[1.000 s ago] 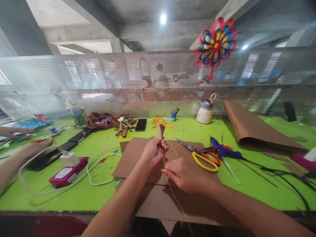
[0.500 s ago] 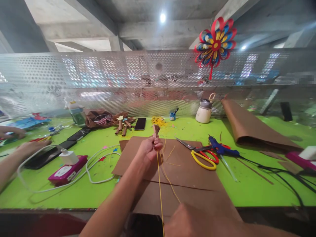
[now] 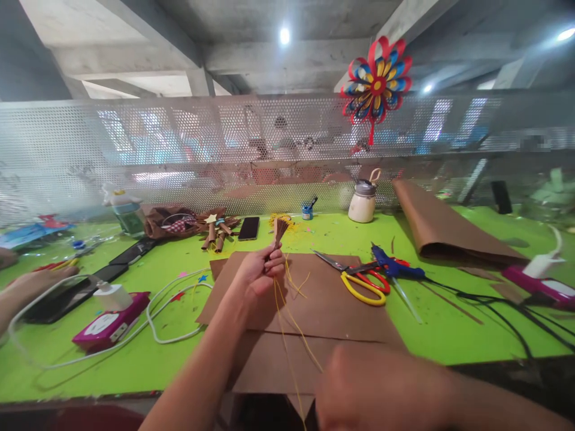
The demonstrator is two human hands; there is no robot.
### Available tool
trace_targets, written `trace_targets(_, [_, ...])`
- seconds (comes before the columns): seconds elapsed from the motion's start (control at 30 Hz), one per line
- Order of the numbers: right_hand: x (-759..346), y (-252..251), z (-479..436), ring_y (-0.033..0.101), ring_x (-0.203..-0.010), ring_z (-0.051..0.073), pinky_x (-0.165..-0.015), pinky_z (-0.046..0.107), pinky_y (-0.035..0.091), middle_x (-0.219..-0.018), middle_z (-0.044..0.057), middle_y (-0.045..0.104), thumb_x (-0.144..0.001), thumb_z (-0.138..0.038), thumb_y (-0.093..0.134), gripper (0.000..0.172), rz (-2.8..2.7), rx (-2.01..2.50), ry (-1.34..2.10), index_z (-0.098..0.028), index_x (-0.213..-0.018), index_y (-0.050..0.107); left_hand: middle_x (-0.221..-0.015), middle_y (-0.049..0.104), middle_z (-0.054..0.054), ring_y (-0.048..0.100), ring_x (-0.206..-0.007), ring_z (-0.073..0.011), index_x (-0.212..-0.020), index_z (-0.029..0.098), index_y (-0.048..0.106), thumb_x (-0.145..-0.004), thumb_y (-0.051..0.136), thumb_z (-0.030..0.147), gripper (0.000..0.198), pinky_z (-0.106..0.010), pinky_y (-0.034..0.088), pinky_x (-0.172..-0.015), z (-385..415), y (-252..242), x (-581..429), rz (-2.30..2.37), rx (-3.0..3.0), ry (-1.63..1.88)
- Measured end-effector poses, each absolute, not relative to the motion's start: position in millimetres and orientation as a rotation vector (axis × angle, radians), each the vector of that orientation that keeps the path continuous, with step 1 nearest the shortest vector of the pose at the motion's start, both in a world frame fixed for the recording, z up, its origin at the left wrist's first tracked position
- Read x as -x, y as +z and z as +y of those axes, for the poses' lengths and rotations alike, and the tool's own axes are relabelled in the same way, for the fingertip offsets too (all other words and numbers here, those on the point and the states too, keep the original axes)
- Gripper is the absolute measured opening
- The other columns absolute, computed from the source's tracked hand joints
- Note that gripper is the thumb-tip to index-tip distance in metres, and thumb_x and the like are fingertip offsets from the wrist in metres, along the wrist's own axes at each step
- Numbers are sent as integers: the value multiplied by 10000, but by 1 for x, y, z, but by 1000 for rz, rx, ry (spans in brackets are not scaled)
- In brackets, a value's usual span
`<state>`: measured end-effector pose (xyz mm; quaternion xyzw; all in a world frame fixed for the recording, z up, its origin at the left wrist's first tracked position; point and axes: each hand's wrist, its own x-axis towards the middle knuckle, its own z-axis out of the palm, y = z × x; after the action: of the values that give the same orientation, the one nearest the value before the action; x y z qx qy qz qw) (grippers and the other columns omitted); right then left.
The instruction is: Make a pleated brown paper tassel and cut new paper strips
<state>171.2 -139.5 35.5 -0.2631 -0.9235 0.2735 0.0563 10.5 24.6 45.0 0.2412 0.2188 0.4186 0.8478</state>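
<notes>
My left hand [image 3: 266,266] is closed round a small fringed bundle of brown paper [image 3: 280,232], whose splayed end points up above the fingers. Yellow string [image 3: 294,323] hangs from the bundle in loose strands and runs down toward my right hand [image 3: 359,389]. That hand is low in front of me, blurred and curled like a fist; the string reaches its near side, though the fingertips are hidden. Under both hands lie flat sheets of brown paper [image 3: 332,308]. Scissors [image 3: 363,287] with yellow and red handles rest at the sheets' right side.
A blue glue gun [image 3: 395,266] with a trailing cord lies right of the scissors. Folded brown paper [image 3: 449,227], a cream bottle [image 3: 362,202] and a phone [image 3: 248,228] are farther back. At left are a power strip [image 3: 110,323], white cable and another person's hand [image 3: 42,284].
The yellow string was stretched tight and now hangs slacker. My right hand has come up slightly and to the right. My left hand still grips the bundle, with the fringe showing more.
</notes>
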Motion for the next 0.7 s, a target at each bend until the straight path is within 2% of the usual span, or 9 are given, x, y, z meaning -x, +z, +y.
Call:
trace_targets(0.1, [-220, 59, -98, 465, -507, 113, -497, 263, 318, -531, 12, 558, -896, -406, 483, 426, -2286, 1334, 402, -155, -575, 608, -532, 327, 67, 270, -347, -9, -819, 91, 521, -953, 343, 130, 226, -107, 201, -322, 16, 57, -3, 439, -705, 851])
trace_targets(0.2, [-264, 78, -54, 526, -593, 139, -548, 276, 388, -622, 31, 595, -833, -395, 557, 324, -1789, 1387, 337, -150, -640, 646, -525, 327, 64, 254, -358, -10, -820, 95, 543, -943, 376, 160, 217, -101, 181, -327, 7, 73, 4, 448, -839, 810])
trace_targets(0.27, [-273, 88, -32, 591, -768, 175, -635, 295, 462, -882, 71, 661, -757, -366, 650, 262, -1617, 1197, 467, -163, -920, 681, -522, 340, 58, 232, -365, -12, -806, 100, 550, -930, 403, 166, 203, -101, 177, -333, 0, 85, 7, 482, -941, 768])
trace_targets(0.33, [-261, 93, -17, 566, -1030, 206, -764, 318, 500, -1235, 89, 579, -702, -316, 709, 516, -1607, 945, 678, -227, -1194, 583, -515, 356, 51, 220, -370, -14, -811, 101, 559, -921, 418, 163, 189, -104, 187, -341, -6, 98, 8, 509, -1055, 729])
trace_targets(0.4, [-237, 95, -7, 512, -1143, 202, -832, 315, 499, -1343, 71, 514, -658, -275, 753, 659, -1677, 760, 888, -279, -1273, 517, -510, 365, 44, 220, -373, -17, -818, 105, 565, -915, 431, 157, 173, -107, 189, -348, -11, 111, 9, 518, -1147, 687])
trace_targets(0.43, [-225, 94, -3, 531, -1117, 201, -823, 310, 502, -1284, 78, 563, -643, -271, 770, 652, -1726, 701, 1007, -261, -1251, 536, -509, 365, 41, 225, -375, -19, -812, 109, 563, -912, 440, 154, 164, -108, 185, -350, -13, 117, 10, 522, -1173, 665])
trace_targets(0.5, [-207, 91, 3, 609, -969, 194, -790, 322, 509, -1041, 89, 671, -702, -331, 741, 489, -1825, 651, 1276, -183, -1148, 601, -514, 360, 38, 237, -377, -22, -798, 116, 558, -907, 461, 151, 150, -112, 168, -350, -16, 128, 16, 548, -1172, 639])
trace_targets(0.57, [-206, 87, 5, 642, -777, 166, -740, 326, 507, -787, 57, 673, -797, -410, 652, 366, -1876, 670, 1424, -121, -1021, 641, -523, 351, 39, 244, -377, -22, -788, 122, 553, -908, 465, 138, 149, -115, 147, -348, -16, 138, 29, 610, -1111, 646])
trace_targets(0.7, [-244, 84, 5, 561, -580, 98, -592, 255, 439, -608, -8, 580, -860, -433, 575, 341, -1941, 884, 1259, -104, -907, 652, -545, 381, 38, 265, -395, -17, -838, 120, 557, -934, 393, 116, 190, -106, 133, -369, -6, 144, 73, 689, -1169, 701])
